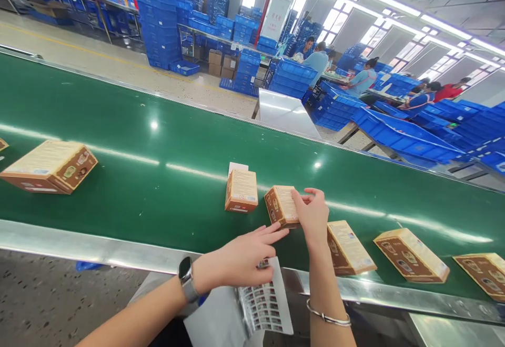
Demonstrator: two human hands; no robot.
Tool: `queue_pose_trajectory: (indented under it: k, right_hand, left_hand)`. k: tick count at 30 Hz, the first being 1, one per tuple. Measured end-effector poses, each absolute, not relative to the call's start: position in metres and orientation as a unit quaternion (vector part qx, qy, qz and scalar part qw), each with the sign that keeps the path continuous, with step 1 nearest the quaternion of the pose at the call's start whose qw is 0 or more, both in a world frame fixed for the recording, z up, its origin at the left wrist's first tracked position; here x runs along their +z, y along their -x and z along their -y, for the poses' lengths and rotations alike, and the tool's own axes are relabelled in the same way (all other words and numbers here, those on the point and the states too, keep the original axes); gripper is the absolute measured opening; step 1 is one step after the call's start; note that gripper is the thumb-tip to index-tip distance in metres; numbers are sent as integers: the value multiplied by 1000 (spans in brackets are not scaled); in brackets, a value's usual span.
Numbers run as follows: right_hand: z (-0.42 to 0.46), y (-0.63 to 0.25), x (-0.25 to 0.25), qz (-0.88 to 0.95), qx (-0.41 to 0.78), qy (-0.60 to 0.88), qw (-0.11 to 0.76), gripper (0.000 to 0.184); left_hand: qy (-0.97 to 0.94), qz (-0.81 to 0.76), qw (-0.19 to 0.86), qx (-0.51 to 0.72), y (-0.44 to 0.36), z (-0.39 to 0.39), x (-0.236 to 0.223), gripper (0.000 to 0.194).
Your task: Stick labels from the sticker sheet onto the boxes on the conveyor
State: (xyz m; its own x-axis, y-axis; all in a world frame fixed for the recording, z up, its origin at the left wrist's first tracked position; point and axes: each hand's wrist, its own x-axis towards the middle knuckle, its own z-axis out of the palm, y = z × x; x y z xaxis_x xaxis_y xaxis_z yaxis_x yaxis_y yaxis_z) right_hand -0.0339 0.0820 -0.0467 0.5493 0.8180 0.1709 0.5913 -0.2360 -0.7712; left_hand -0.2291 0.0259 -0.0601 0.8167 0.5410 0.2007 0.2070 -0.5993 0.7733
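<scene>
My right hand (314, 214), with a bangle on the wrist, grips the right side of a small brown and cream printed box (287, 202) on the green conveyor belt (189, 194). Reaching in from the left, my left hand (248, 252) has its extended fingers at the box's lower front edge. Between its thumb and curled fingers is a sheet of small stickers (263, 307), hanging over the belt's near edge. Just left of the gripped box stands another box (242, 190), with a white flap or card (238, 167) behind it.
More printed boxes lie along the belt, one at left (51, 165) and several at right, including a near box (351, 247). Metal rails (118, 247) edge the belt. Beyond it are a metal table (286, 110), stacked blue crates (155, 20) and several seated people.
</scene>
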Motion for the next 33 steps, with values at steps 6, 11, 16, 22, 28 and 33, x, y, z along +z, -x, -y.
queue_pose_trajectory:
  k: [6, 11, 16, 22, 28, 33]
  right_hand:
    - [-80, 41, -27, 491, 89, 769, 399, 41]
    - [-79, 88, -29, 565, 140, 703, 409, 57]
    - [-75, 108, -60, 533, 230, 706, 405, 85]
    - [-13, 96, -89, 498, 265, 668, 486, 85]
    - [27, 83, -106, 524, 259, 617, 528, 88]
    - [29, 59, -88, 611, 201, 595, 482, 100]
  left_hand:
    - [-796, -249, 506, 221, 264, 5, -48, 19]
    - [-706, -323, 577, 254, 305, 16, -33, 11]
    - [-672, -373, 571, 288, 329, 9, -36, 14]
    - [-695, -363, 561, 265, 321, 4, -40, 18]
    - [-735, -323, 558, 210, 302, 6, -34, 8]
    - [-742, -330, 554, 185, 302, 7, -32, 12]
